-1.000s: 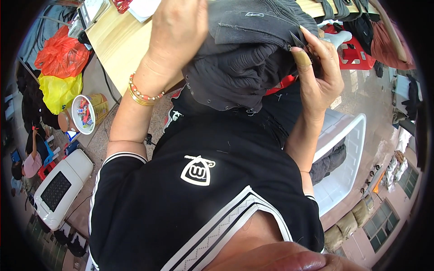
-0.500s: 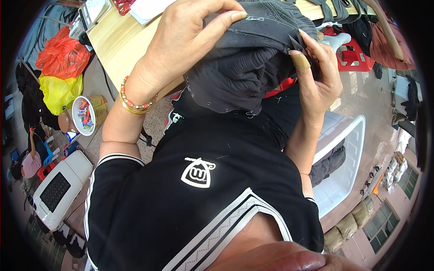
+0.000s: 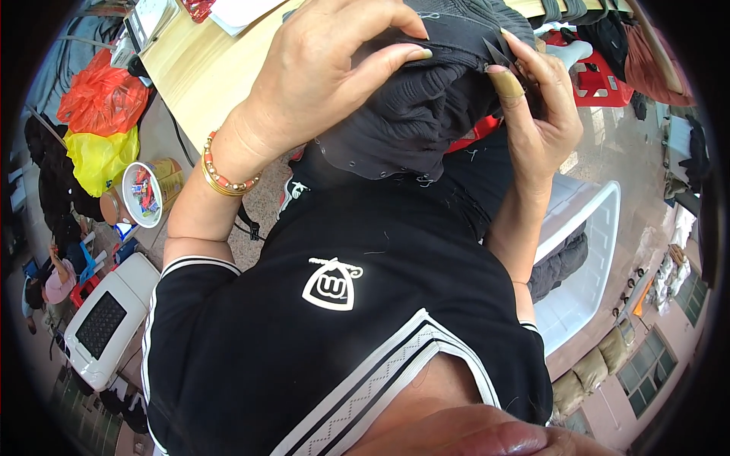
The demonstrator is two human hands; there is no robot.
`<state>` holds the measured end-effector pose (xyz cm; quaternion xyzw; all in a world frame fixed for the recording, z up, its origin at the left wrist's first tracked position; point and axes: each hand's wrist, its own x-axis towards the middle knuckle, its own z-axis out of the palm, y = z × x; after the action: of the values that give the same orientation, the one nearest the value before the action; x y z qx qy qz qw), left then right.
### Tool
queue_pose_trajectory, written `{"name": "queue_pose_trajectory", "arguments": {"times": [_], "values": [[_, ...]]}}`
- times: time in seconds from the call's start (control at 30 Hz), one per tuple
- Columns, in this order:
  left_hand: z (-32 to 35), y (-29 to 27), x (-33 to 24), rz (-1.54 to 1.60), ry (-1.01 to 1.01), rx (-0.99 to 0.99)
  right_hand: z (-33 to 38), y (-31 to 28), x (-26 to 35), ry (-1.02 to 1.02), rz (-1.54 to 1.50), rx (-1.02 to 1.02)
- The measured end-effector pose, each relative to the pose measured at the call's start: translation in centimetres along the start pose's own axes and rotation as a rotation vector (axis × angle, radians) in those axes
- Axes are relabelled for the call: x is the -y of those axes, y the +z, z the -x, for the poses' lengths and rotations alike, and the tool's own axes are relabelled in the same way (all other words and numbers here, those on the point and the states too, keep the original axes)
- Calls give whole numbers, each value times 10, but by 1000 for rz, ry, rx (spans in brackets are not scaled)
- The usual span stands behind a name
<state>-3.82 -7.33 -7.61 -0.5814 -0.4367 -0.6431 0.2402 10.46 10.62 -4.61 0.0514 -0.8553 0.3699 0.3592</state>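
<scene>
A dark grey ribbed knit garment (image 3: 414,114) lies bunched over the table edge and my lap, with a smooth band along its upper part and small eyelets along its lower edge. A pale loose thread (image 3: 430,15) rests on the band. Over the band's left part, my left hand (image 3: 304,76) has its thumb and index fingertips apart, nothing visible between them. My right hand (image 3: 541,110), its thumb wrapped in tan tape, is closed around small thread snips (image 3: 496,53). Their two pointed blades stick out at the garment's right side; the handle is hidden by the fingers.
A pale wooden table (image 3: 194,68) lies ahead. Left are red (image 3: 103,91) and yellow (image 3: 103,156) plastic bags and a tub of small wrapped items (image 3: 144,194). A white plastic bin (image 3: 582,304) holding dark cloth stands right, a red stool (image 3: 601,83) beyond. Another person (image 3: 57,285) is far left.
My left thumb and index finger have parted from a pinch at the thread and shifted slightly right and down. The right hand still holds the snips in nearly the same place.
</scene>
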Motion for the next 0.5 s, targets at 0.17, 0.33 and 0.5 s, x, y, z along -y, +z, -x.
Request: {"name": "queue_pose_trajectory", "arguments": {"times": [0.17,0.33,0.5], "values": [[-5,-1,-1,-35,-7,50,3,-1,2,59,6,33],[-9,-4,-8,-122,-55,101,4,0,2,71,15,17],[-3,-2,-1,-209,7,97,2,-3,8,38,66,48]]}}
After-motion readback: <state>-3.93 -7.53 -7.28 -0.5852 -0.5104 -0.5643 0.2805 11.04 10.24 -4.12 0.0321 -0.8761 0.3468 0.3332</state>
